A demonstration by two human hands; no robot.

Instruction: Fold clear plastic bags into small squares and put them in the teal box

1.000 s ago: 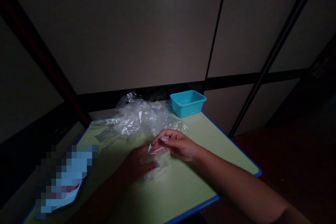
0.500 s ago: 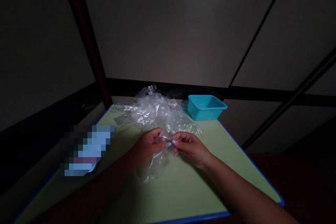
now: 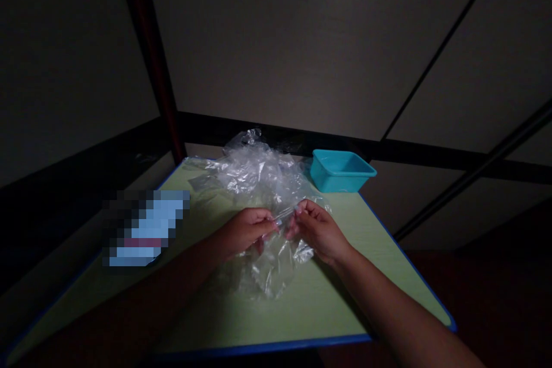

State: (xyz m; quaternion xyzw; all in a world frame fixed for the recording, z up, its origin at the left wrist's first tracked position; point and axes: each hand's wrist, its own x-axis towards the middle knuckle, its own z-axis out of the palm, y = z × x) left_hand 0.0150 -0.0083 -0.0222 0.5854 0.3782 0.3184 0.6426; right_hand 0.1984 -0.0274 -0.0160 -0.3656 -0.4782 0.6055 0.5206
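Observation:
A clear plastic bag [image 3: 271, 267] hangs and spreads below my two hands, its upper edge stretched between them. My left hand [image 3: 248, 231] pinches one part of that edge between thumb and fingers. On the other side, my right hand [image 3: 318, 231] is closed on the edge, thumb against the fingers. Just beyond the hands lies a crumpled heap of clear plastic bags [image 3: 254, 169]. Where the held bag ends and the heap begins is hard to make out.
A turquoise plastic basin [image 3: 340, 181] stands at the table's far right corner. On the left lies a pixelated, bluish flat object [image 3: 150, 224]. The pale green table [image 3: 310, 310] has a blue edge. Dark panelled walls [image 3: 276, 40] rise behind it.
My hands have moved slightly apart, drawing the plastic edge between them. More of the bag now spreads below them. The view has shifted a little.

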